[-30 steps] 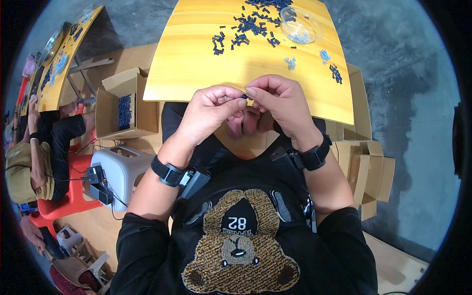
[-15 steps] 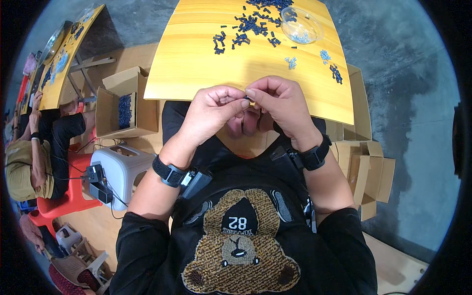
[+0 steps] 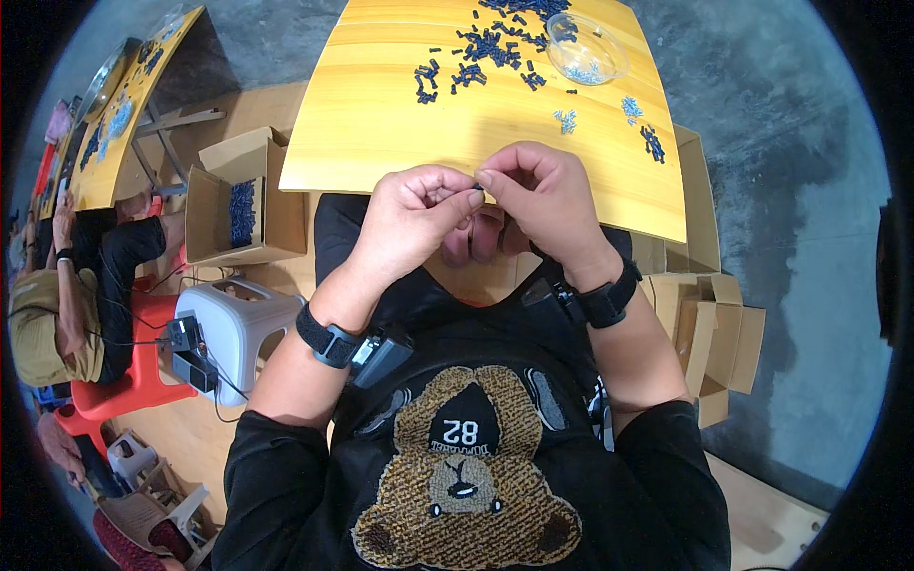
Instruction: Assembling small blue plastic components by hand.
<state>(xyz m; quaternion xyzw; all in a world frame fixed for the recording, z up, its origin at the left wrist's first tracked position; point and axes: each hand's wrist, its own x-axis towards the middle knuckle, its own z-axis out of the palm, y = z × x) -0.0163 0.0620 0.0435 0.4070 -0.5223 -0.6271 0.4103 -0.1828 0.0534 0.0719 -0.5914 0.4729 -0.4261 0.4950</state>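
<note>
Just off the near edge of the yellow table (image 3: 381,143), both hands meet at the fingertips. My left hand (image 3: 419,214) pinches a small black part (image 3: 477,187) between thumb and forefinger. Thumb and forefinger of my right hand (image 3: 552,195) are pressed together right at that part; whatever they pinch is too small and covered to name. Loose black parts of a like colour lie in a heap (image 3: 490,48) at the far side of the table. Small silvery screw-like pieces (image 3: 567,121) form little piles to the right.
A clear round bowl (image 3: 588,81) with silvery pieces stands far right on the table, near a small pile of black parts (image 3: 652,145). An open carton (image 3: 214,214) of dark parts and a grey stool (image 3: 224,314) are at left, where another person (image 3: 57,324) sits. Cartons (image 3: 724,333) stand right.
My right hand has risen very slightly, its fingertips still at the black part. At left, the other person's hand has shifted a little.
</note>
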